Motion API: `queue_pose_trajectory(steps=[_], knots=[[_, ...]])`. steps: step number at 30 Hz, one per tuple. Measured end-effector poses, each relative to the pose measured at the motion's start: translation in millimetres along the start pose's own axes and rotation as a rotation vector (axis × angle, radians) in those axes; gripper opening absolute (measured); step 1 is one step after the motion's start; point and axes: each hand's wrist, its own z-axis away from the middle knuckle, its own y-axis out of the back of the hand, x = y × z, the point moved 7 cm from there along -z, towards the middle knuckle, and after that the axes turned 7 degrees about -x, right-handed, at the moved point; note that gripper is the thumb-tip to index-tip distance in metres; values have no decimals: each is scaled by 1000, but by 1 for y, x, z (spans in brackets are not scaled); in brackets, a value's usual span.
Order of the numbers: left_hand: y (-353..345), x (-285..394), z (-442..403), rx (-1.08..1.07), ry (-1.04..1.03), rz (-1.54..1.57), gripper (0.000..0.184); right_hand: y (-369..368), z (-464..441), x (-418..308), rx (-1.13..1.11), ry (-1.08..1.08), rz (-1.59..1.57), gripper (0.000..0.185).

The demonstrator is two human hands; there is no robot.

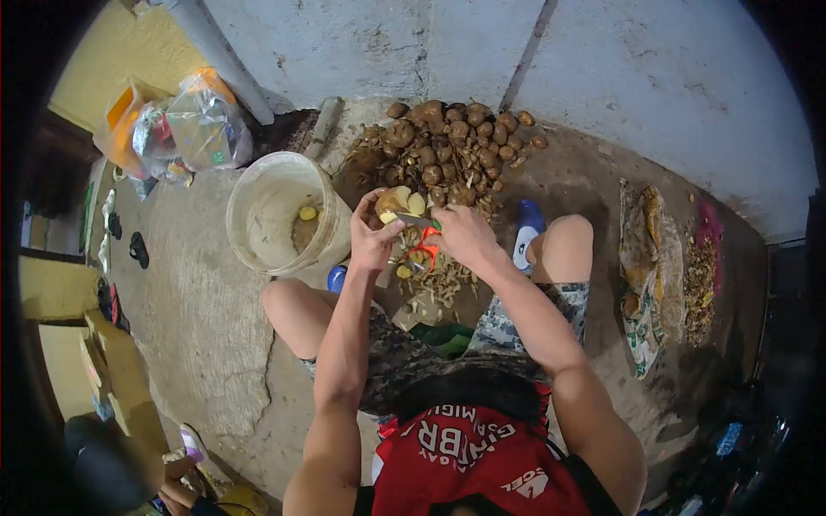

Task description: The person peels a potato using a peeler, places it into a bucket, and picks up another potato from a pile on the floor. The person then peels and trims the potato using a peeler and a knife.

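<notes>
My left hand (370, 234) is closed around a partly peeled potato (393, 202), with brown skin on one side and pale yellow flesh showing. In my right hand (466, 232) is a knife (415, 220) with a green handle, its blade pointing left against the potato's lower edge. Below both hands lies a heap of peelings (439, 288) between my feet. A bright orange-red object (423, 249) shows just under the knife; its kind is unclear. Beyond my hands, a pile of brown unpeeled potatoes (456, 142) spreads along the wall.
Left of my hands stands a white bucket (256, 211) with a yellow piece (307, 213) inside. Filled plastic bags (206, 129) sit against the far left wall. A worn sack (641, 275) lies to the right. Part of another person (176, 486) shows at lower left.
</notes>
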Motion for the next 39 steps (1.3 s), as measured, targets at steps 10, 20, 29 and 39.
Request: queue_pose_trajectory(steps=[10, 20, 29, 39], knots=[[1, -6, -3, -21, 67, -300, 59, -2, -6, 8, -102, -37, 33, 37], [-4, -15, 1, -39, 162, -29, 60, 4, -7, 9, -103, -95, 17, 33], [-10, -6, 3, -45, 122, -53, 65, 6, -5, 14, 142, 33, -3, 30], [-12, -10, 3, -41, 148, 27, 61, -3, -16, 24, 25, -31, 19, 33]])
